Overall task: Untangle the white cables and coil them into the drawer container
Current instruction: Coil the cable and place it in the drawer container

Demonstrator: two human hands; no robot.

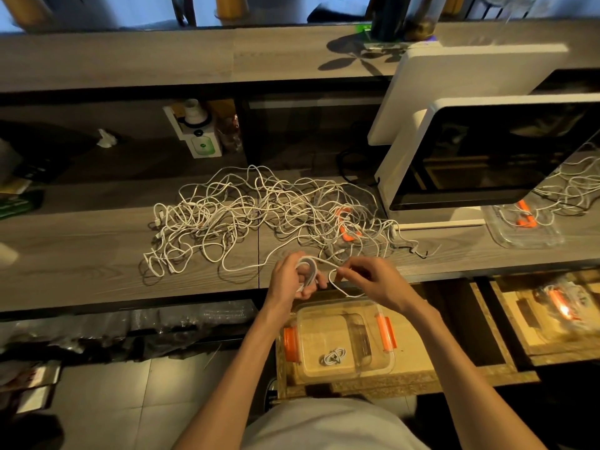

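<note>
A big tangle of white cables [259, 212] lies across the wooden counter [81, 248]. My left hand [290, 280] grips a small coil of white cable [308, 266] wound around its fingers. My right hand [370, 277] pinches the loose run of that same cable [341, 289], which loops down between my hands. Below them, a clear plastic container [341, 342] with orange clips sits in the open wooden drawer [418, 375]. One coiled white cable [334, 356] lies inside the container.
A white-framed monitor [487, 151] stands at the right of the counter. A clear lid with orange clips [349, 227] lies under the tangle. Another clear tray [526, 228] sits under the monitor's edge. A small white box [198, 134] stands at the back.
</note>
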